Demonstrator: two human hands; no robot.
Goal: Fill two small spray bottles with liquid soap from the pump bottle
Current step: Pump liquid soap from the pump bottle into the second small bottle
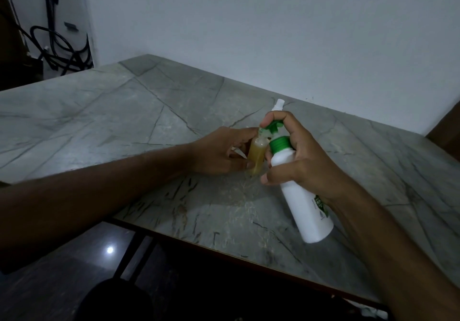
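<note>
Right hand (pixel 302 161) closed around the upper body of the pump bottle (pixel 302 196), forefinger bent over the green pump head (pixel 273 127), thumb low against the white side. Left hand (pixel 220 150) curled about the small bottle (pixel 256 156), fingers narrow, thumb near its neck, fingertips at its lower part.

Pump bottle white, with a green collar and green pump, tilted so that its base hangs toward the wrist and above the surface (pixel 124 121); a green label partly hidden under the palm. Pump spout at the mouth of the small bottle, just left of the right hand's forefinger. Small bottle clear, upright, without a cap, filled with yellowish liquid almost to the shoulder; base on or close above the surface, cannot tell which.

Behind the right hand's knuckles, a white spray top (pixel 279 105) sticking up, its body hidden by the fingers.

Count: one pump bottle, one small bottle in the left hand, one white spray top beyond the right hand. Two hands, both occupied.

Grey veined stone surface under both forearms.
</note>
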